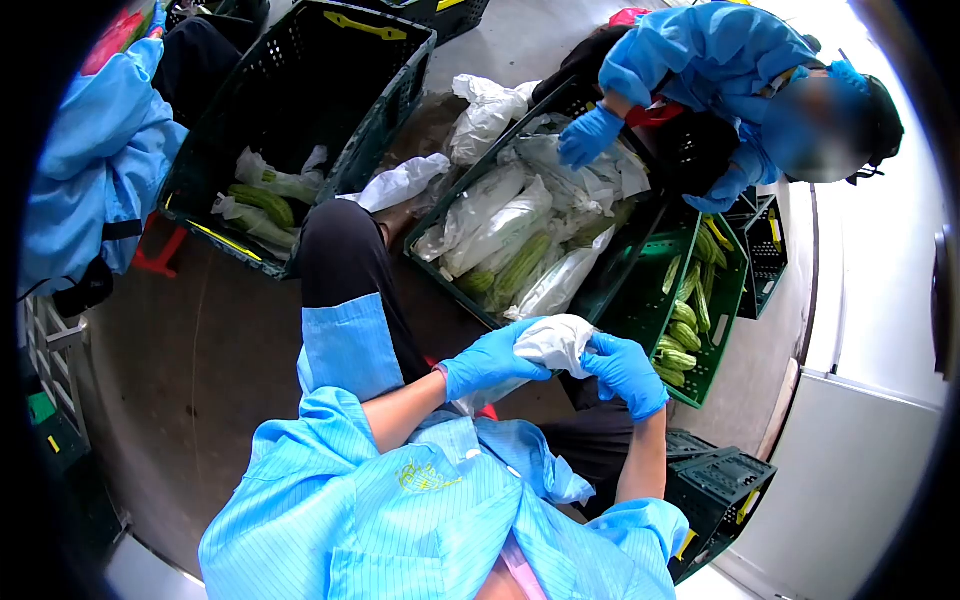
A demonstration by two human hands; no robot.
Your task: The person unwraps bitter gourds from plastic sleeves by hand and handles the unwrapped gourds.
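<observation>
The left grip, in a blue glove, closes around the left end of a white bundle, and the right grip, also gloved, pinches its right end. The bundle lies between the 2, touching both, above the person's lap; the wrapping hides what is inside.

Just beyond it stands the near rim of a dark middle crate, filled with white-wrapped pieces and some pale green gourds showing through or beside the wrapping. A co-worker's gloved hand is over the far part of this crate, and the same person's other hand is near the far end of a green crate. That crate, beside the middle one on the right, holds unwrapped ridged gourds.

To the left, the person's raised left knee stands between the bundle and a left crate, where a few partly wrapped gourds lie at the near end. Between the left and middle crates are 2 white wrapped shapes. Another person in a blue smock is at the far left, near a red stool. More dark crates stand at the lower right.
</observation>
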